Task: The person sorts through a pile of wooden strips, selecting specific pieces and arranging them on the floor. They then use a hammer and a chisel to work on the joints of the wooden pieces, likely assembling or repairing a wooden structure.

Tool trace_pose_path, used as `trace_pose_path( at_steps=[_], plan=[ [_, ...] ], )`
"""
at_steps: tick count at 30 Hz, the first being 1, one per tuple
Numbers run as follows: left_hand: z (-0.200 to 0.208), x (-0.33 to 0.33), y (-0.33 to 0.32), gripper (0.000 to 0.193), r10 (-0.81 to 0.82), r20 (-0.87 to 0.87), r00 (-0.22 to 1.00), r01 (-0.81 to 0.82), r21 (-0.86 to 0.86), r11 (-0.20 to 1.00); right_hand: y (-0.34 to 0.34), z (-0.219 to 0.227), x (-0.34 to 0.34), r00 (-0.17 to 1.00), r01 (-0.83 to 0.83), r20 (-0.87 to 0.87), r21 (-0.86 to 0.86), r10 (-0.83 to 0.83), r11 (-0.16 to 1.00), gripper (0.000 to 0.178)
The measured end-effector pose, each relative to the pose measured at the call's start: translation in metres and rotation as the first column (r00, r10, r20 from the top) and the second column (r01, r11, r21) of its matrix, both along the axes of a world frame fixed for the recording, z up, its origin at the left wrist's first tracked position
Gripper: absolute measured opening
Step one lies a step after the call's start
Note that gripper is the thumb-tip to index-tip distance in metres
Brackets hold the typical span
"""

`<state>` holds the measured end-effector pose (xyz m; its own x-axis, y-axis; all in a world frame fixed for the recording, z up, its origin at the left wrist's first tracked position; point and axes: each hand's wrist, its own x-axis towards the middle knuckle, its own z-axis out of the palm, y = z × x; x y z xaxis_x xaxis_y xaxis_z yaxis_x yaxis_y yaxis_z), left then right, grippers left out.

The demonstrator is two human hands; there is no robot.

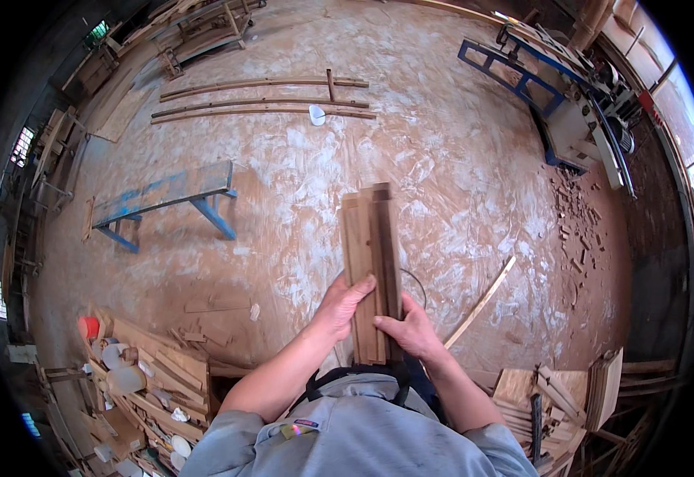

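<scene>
A bundle of wooden boards (pixel 360 238) is held lengthwise in front of my body, pale strips on the left and a darker brown one on the right. My left hand (pixel 345 304) grips the bundle's left side, with the thumb laid across the front. On the right side, my right hand (pixel 412 326) is closed round the boards lower down, its thumb also on the front. The fingers behind the wood are hidden. The far ends of the boards look slightly blurred.
A blue-legged bench (pixel 164 196) stands to the left. Long wooden bars (pixel 263 102) and a white container (pixel 317 116) lie ahead. A blue-framed machine (pixel 569 103) is at the far right, near scattered offcuts (pixel 577 238). A thin strip (pixel 482 300) lies right; cluttered wood (pixel 168 366) is near left.
</scene>
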<state>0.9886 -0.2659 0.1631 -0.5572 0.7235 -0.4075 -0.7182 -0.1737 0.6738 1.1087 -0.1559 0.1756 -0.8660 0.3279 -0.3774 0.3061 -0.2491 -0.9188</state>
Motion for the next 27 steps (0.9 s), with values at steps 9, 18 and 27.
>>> trace_pose_path(
  at_steps=[9,18,27],
  plan=[
    [-0.008,-0.165,0.061,0.063,0.199,-0.075,0.977,-0.204,-0.065,0.977,0.073,-0.014,-0.181,0.987,-0.157,-0.076,-0.284,0.141,0.946,0.054],
    [0.011,-0.311,0.096,0.099,0.053,-0.729,0.682,-0.544,-0.458,0.703,0.103,-0.026,-0.364,0.933,-0.339,-0.016,0.303,0.361,0.891,0.037],
    [-0.075,-0.522,-0.018,0.101,0.046,-0.628,0.777,-0.596,-0.711,0.374,0.041,-0.052,-0.570,0.662,-0.685,0.108,0.489,0.742,0.540,0.075]
  ],
)
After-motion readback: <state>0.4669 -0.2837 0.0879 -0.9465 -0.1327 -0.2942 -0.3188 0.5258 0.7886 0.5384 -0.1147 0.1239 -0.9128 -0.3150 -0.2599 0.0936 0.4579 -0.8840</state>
